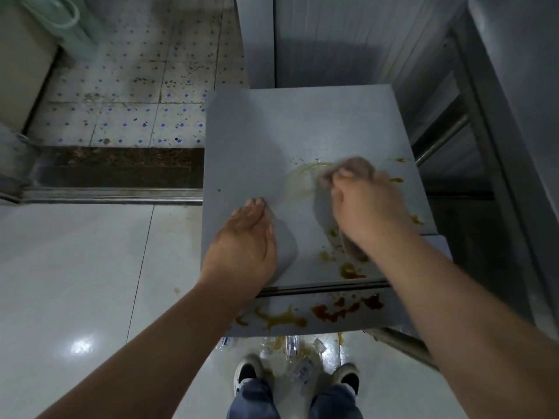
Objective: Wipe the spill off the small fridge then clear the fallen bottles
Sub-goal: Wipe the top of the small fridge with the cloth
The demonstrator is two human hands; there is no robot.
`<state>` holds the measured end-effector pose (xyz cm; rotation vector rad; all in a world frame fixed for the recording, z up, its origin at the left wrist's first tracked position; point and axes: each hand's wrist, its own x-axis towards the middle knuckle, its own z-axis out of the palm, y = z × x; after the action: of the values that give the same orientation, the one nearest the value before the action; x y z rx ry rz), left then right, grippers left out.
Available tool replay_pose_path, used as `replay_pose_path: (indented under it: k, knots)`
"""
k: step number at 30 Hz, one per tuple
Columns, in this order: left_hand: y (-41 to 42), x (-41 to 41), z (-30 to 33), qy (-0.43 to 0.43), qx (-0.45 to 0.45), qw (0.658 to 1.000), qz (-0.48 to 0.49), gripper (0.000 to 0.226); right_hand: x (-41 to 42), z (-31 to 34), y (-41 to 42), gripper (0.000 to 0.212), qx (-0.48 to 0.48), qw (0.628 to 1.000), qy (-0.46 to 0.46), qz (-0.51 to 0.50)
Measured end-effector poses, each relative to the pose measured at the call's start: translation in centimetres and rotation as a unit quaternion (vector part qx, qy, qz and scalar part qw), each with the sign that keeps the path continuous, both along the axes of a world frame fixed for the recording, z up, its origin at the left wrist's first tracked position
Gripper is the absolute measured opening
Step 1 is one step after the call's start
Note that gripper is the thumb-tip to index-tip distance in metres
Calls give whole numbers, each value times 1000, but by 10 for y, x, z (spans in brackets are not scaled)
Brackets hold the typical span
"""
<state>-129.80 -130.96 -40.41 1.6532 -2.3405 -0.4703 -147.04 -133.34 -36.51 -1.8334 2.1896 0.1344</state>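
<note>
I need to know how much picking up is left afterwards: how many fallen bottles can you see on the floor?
About 4 clear plastic bottles, all below the fridge front by the shoes: far left, left-centre, centre, lower centre. They overlap; more may be hidden.

Dim, cool indoor light — the pale grey fridge top (257, 140) reads flat, with soft hand shadows thrown toward its front edge. A bright glare spot sits on the glossy white floor tile (81, 346). The pinkish cloth (354, 169) is motion-blurred — straight lines bow at the frame edges.
</note>
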Motion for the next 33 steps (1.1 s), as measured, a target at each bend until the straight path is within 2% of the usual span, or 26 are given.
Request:
replay_pose_path:
  k: [3, 8, 10, 13, 16, 19, 22, 24, 26, 27, 30, 33]
  knots:
    - [-1, -8, 2, -24, 21, 999, 16, 50, 17, -1, -36, 37, -4, 999, -38, -13]
    - [-2, -13, 7, -33, 61, 998, 9, 58, 54, -1, -2, 35, 10, 991, -59, 119]
    - [-2, -10, 8, -39, 73, 996, 19, 66, 34, 1, 10, 34, 2, 993, -48, 103]
    - [-1, -6, 7, -43, 58, 997, 14, 62, 8, 0, -11, 35, -4, 999, -1, 38]
    - [-4, -1, 4, -43, 39, 998, -7, 54, 22, -9, -36, 39, 0, 1000, -30, 6]
    - [-6, 2, 6, -65, 30, 997, -29, 48, 34, -12, -13, 39, 6, 997, -68, 42]
    - [-6, 3, 7, -63, 46, 997, -30, 57, 16, -8, 38, 42, -18, 993, -82, 85]
    - [-5, -2, 9, -74, 53, 996, -23, 70, -5, 0, 38, 41, 1, 998, -63, 24]
    - [-4, -6, 10, -90, 63, 994, -1, 72, -15, 4, 11, 37, 36, 996, -42, -73]
    - [-4, -8, 9, -88, 67, 994, 12, 72, -12, 3, -3, 37, 40, 994, -37, -90]
    - [-3, -14, 11, -80, 73, 994, 29, 68, 25, -4, -14, 34, 26, 998, -50, -9]
    - [1, -16, 15, -70, 104, 992, 22, 58, 43, -10, 23, 34, 36, 995, -77, 56]
